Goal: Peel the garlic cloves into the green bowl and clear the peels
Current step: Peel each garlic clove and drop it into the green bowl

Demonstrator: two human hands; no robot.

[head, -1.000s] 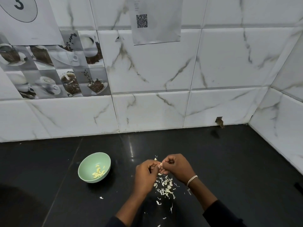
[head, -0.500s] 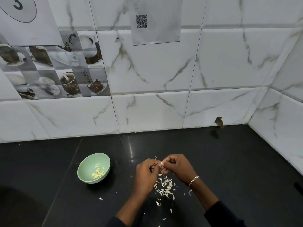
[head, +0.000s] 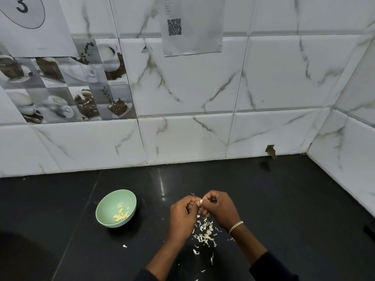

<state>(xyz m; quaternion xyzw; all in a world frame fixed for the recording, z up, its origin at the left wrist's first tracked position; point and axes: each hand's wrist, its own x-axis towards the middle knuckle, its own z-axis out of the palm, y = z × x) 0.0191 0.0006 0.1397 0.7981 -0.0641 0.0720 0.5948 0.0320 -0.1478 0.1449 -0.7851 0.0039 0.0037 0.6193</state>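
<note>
Over the black counter, my left hand (head: pixel 182 216) and my right hand (head: pixel 220 207) meet, fingertips pinching one small pale garlic clove (head: pixel 200 202) between them. Most of the clove is hidden by my fingers. Directly below the hands lies a heap of white garlic peels (head: pixel 205 233), with a few stray flakes nearer to me. To the left stands the green bowl (head: pixel 105 211), tilted slightly, holding several peeled yellowish cloves (head: pixel 121 213).
The black counter (head: pixel 294 209) runs to a white marble-tiled wall at the back and another on the right, forming a corner. A single peel flake (head: pixel 124 246) lies below the bowl. A dark object (head: pixel 369 232) pokes in at the right edge.
Both hands stay together at the same spot, fingers working slightly on the clove. The bowl and peel heap have not moved.
</note>
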